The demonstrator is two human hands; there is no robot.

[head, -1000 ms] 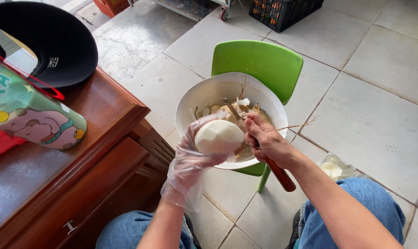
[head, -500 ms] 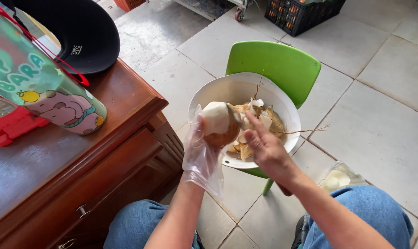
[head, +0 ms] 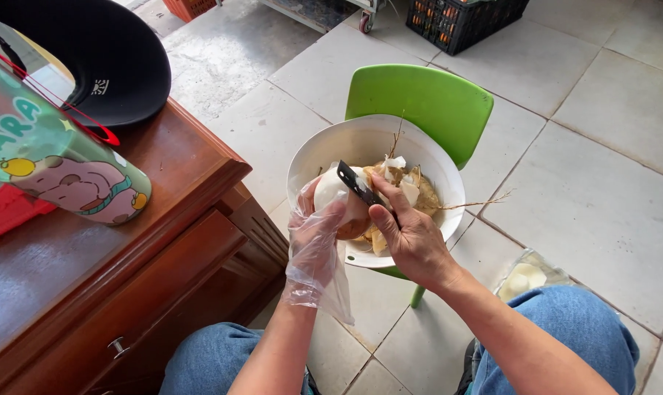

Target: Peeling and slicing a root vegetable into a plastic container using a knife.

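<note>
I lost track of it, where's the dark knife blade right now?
In the right hand, the dark knife blade rests against the white peeled coconut, over the white bowl.

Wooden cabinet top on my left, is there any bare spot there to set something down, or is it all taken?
The wooden cabinet top has a bare strip along its front edge, between the colourful bag and the corner. Behind that it is crowded: the bag, a black cap, something red. The white bowl holds peelings, with both hands over it.
</note>
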